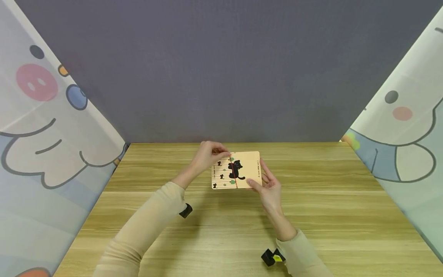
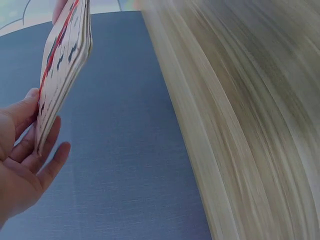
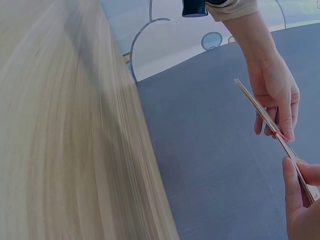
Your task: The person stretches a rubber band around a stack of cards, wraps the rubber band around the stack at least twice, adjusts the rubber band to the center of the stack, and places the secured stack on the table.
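Observation:
A thin cream notebook (image 1: 247, 165) is held up above the table, its cover printed with a black cat, small bows and green leaves. Around its cover runs a red band (image 1: 233, 171). At the top edge, where the band crosses, my left hand (image 1: 209, 156) pinches the notebook with thumb and fingers; whether it also grips the band I cannot tell. My right hand (image 1: 270, 188) holds the lower right side, thumb on the cover and fingers behind. Seen edge-on in the right wrist view, the notebook (image 3: 260, 110) shows several layers, with the right hand (image 3: 302, 210) below the left.
Below the hands is a wooden table (image 1: 225, 231). A dark grey panel (image 1: 221, 77) stands along its back edge. Cartoon-printed sheets flank it on the left (image 1: 45, 127) and right (image 1: 405, 127). Black wrist devices (image 1: 185, 211) show by the sleeves.

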A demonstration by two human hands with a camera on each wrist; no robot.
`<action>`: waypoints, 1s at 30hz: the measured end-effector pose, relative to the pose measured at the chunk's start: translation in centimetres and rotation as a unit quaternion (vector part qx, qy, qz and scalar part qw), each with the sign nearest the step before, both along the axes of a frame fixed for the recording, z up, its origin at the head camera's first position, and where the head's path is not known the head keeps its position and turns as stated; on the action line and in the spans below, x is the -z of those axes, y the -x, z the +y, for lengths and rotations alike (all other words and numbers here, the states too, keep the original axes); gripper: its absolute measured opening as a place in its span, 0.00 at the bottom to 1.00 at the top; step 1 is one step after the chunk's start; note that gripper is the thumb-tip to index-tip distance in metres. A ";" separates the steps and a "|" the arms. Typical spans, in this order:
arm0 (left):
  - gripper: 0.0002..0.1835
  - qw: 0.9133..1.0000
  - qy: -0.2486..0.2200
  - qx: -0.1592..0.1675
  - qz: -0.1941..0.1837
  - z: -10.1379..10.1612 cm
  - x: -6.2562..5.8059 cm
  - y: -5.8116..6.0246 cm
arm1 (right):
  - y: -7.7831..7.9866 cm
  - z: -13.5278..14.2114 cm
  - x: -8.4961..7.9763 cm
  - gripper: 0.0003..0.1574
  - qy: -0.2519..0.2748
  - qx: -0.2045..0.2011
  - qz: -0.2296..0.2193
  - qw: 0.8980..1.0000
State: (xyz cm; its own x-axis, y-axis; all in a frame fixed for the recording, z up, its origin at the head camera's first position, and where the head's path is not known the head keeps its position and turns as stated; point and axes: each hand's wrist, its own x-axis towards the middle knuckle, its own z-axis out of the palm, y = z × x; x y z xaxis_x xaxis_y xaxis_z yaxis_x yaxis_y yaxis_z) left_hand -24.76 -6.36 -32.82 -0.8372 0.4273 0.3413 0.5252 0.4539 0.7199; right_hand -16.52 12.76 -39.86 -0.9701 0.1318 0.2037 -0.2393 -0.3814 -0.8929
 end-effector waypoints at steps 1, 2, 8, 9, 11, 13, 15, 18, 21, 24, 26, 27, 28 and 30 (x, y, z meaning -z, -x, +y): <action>0.05 1.000 -0.006 0.002 -0.002 0.0 0.1 0.0 | 0.0 0.0 -0.1 0.46 0.000 0.002 -0.008 1.000; 0.05 1.000 -0.013 0.003 -0.002 0.1 0.1 -0.1 | 0.0 0.0 -0.2 0.46 0.002 0.004 -0.017 1.000; 0.05 0.998 -0.056 0.004 0.003 0.7 0.6 -0.4 | -0.2 0.0 -0.2 0.46 -0.001 0.007 -0.028 1.000; 0.05 0.998 -0.057 0.004 0.006 0.8 0.7 -0.4 | -0.3 0.0 -0.2 0.46 -0.008 0.005 -0.026 1.000; 0.06 0.998 -0.057 0.005 0.012 1.0 0.9 -0.4 | -0.4 0.0 -0.2 0.46 -0.020 0.001 -0.022 1.000; 0.06 0.998 -0.055 0.006 0.020 1.2 1.0 -0.5 | -0.6 -0.1 -0.2 0.45 -0.026 -0.002 -0.016 1.000; 0.06 0.998 -0.056 0.008 0.030 1.3 1.0 -0.4 | -0.6 -0.1 -0.2 0.45 -0.024 -0.004 -0.010 1.000; 0.07 0.997 -0.056 0.006 0.048 1.3 0.8 -0.4 | -0.5 -0.1 -0.4 0.45 -0.024 -0.005 -0.005 1.000; 0.07 0.996 -0.060 0.008 0.062 1.0 0.4 -0.3 | -0.1 0.1 0.1 0.45 -0.037 -0.002 0.005 0.999; 0.06 0.996 -0.060 0.014 0.060 0.6 0.0 -0.2 | 2.1 1.1 4.2 0.47 -0.033 -0.011 0.051 0.998; 0.05 0.997 -0.054 0.018 0.050 0.4 -0.2 -0.3 | 3.7 1.7 7.3 0.48 -0.013 -0.021 0.069 0.997; 0.05 0.998 -0.049 0.019 0.046 0.4 -0.2 -0.3 | 4.4 2.0 8.6 0.49 -0.006 -0.028 0.081 0.996; 0.05 0.998 -0.046 0.021 0.043 0.4 -0.2 -0.4 | 4.2 2.0 8.2 0.49 0.012 -0.039 0.091 0.995; 0.05 0.998 -0.040 0.021 0.038 0.5 0.0 -0.5 | 3.8 1.8 7.5 0.49 0.033 -0.046 0.091 0.994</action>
State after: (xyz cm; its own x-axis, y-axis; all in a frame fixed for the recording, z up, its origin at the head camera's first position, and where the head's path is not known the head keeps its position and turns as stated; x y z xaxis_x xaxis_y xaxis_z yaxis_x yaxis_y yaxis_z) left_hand -24.29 -5.86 -32.79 -0.7899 0.4296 0.4377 0.5966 0.3728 0.7107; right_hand -20.34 14.53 -47.38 -0.9263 0.0624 0.3716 -0.3564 -0.4655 -0.8101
